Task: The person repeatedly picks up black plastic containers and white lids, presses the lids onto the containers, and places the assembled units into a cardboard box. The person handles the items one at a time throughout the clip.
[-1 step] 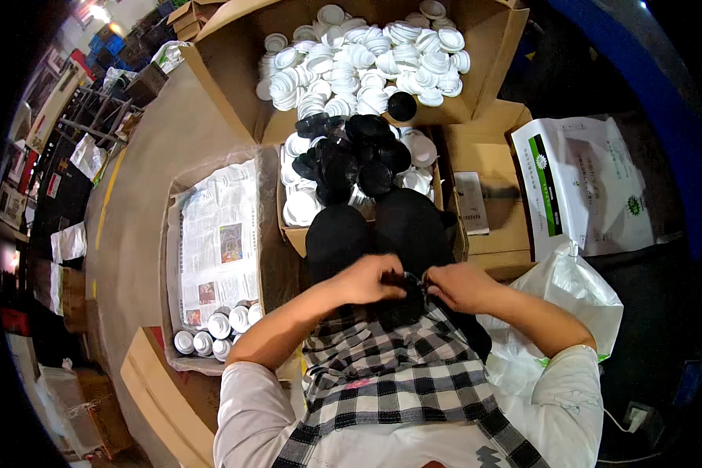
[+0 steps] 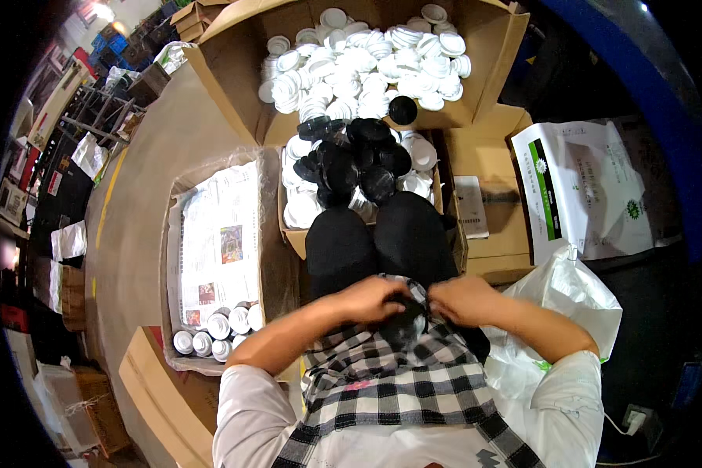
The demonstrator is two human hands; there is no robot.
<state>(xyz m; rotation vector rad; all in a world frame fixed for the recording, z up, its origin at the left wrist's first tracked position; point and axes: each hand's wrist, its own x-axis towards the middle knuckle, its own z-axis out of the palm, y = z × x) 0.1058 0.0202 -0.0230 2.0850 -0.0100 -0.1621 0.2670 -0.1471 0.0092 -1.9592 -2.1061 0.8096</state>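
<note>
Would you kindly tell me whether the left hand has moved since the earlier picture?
Yes: the left hand has moved lower in view, farther from the large box.

The black lids (image 2: pixel 339 169) look like smooth, glossy plastic with bright highlights; the far white discs (image 2: pixel 359 61) look like smooth plastic too. The dark piece (image 2: pixel 404 331) by the apron (image 2: pixel 413 402) has a shiny patch, its material too blurred to tell. The apron is matt checked cloth, the trousers (image 2: pixel 340 249) dull black fabric. The far box (image 2: pixel 503 58) is matt cardboard. Left lies printed newspaper (image 2: pixel 210 203); right, a crumpled bag (image 2: pixel 573 296) of glossy plastic film.
</note>
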